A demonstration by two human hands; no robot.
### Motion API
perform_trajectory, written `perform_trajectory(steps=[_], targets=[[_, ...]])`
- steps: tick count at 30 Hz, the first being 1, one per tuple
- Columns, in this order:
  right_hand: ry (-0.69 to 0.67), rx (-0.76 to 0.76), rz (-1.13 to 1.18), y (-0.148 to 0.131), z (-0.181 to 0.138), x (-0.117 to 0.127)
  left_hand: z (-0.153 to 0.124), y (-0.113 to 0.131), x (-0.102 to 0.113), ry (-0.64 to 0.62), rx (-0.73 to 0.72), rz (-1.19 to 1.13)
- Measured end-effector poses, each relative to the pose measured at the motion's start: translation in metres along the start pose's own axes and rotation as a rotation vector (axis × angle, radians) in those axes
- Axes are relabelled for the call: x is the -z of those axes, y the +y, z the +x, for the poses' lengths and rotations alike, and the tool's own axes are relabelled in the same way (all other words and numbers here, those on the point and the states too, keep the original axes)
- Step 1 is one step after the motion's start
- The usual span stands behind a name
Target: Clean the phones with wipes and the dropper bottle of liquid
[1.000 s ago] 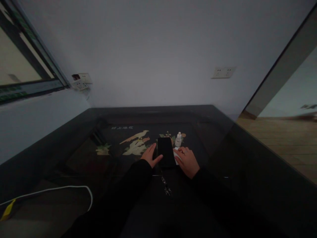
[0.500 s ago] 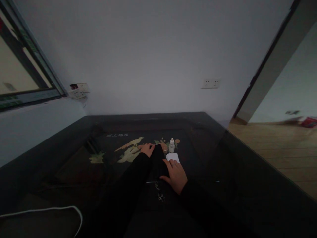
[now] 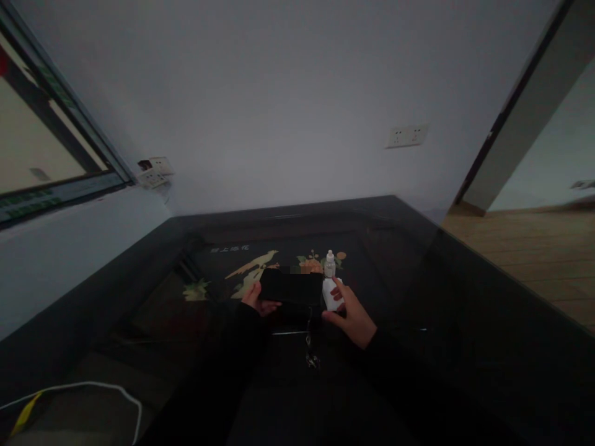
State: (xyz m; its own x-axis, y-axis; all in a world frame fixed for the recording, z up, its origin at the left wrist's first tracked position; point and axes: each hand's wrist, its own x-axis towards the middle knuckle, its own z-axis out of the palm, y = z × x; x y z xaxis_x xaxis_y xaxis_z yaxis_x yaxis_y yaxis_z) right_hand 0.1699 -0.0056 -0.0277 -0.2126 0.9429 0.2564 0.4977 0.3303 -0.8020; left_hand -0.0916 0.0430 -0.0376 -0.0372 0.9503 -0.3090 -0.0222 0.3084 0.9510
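My left hand [image 3: 260, 300] grips the left end of a flat black rectangular thing [image 3: 292, 287], its fingers curled underneath. Whether this is a pouch or a case cannot be made out. Below its right side runs a thin chain with small shiny charms [image 3: 312, 358]; where the chain attaches is too dark to see. My right hand [image 3: 354, 316] is just right of the black thing, thumb and fingers apart. Its fingers overlap some white paper [image 3: 331, 298], and contact is unclear. Directly behind the paper stands a small white dropper bottle [image 3: 330, 265].
The glossy dark table [image 3: 395, 248] has a painted bird and flowers [image 3: 253, 265] on its top. A white cable [image 3: 93, 385] curves at the lower left near a yellow strip [image 3: 25, 414]. Behind the table rises a wall with sockets [image 3: 406, 135].
The black thing has turned from lengthwise to crosswise and is now held by my left hand at its left end. My right hand has come off it and moved right, over the paper.
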Motion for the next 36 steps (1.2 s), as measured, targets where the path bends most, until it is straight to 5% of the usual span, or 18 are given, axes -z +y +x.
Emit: perform_trajectory(steps=[4,7,17,25,36], targets=[[-0.034,-0.311,0.819,-0.01,-0.007,0.004,-0.036,-0.002,-0.021,-0.126,-0.01,-0.183],[0.041,-0.43,0.984,-0.016,-0.008,0.006,-0.056,-0.003,-0.039,-0.311,-0.028,-0.3],[0.262,-0.493,0.817,-0.002,-0.006,0.003,-0.058,-0.009,-0.037,-0.486,-0.04,-0.195],[0.313,-0.332,0.46,0.005,-0.008,0.008,-0.042,-0.025,-0.027,-0.535,-0.002,-0.036],[0.318,-0.228,0.288,0.001,-0.008,0.011,-0.046,-0.024,-0.032,-0.453,-0.085,0.084]])
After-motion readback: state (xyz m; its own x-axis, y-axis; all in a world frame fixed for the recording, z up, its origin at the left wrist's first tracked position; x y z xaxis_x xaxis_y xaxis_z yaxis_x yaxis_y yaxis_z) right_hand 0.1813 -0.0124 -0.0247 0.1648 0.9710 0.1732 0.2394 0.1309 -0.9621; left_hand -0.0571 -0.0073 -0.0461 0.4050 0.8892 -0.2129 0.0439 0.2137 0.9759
